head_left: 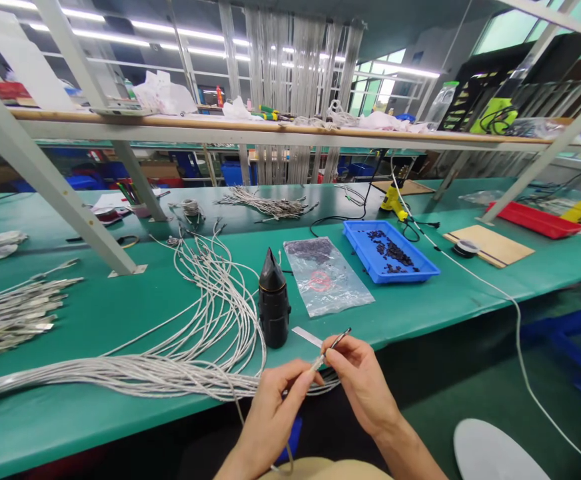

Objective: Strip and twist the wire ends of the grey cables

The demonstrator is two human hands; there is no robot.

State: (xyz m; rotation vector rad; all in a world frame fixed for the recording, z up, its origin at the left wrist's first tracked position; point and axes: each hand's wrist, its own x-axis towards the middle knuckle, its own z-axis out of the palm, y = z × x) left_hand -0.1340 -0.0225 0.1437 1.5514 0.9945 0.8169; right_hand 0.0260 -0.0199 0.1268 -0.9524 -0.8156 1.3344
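My left hand (280, 403) is closed, thumb and forefinger pinching the end of a light grey cable (316, 364). The cable's tail hangs below that hand. My right hand (358, 373) meets it at the cable end, its fingers closed on a thin dark pointed tool (343, 337); its exact kind is too small to make out. Just behind my hands a flat whitish strip (306, 336) lies on the bench. An upright black object with a pointed top (273, 300) stands left of the strip. The long bundle of grey cables (120, 375) runs leftward along the front edge.
A clear plastic bag (328, 287) lies beside a blue tray (370, 272) with small black pieces. Further right are a yellow heat gun (394, 203), a wooden board (508, 250) and a red tray (535, 220). Shelf posts (90, 227) rise from the green bench (70, 427).
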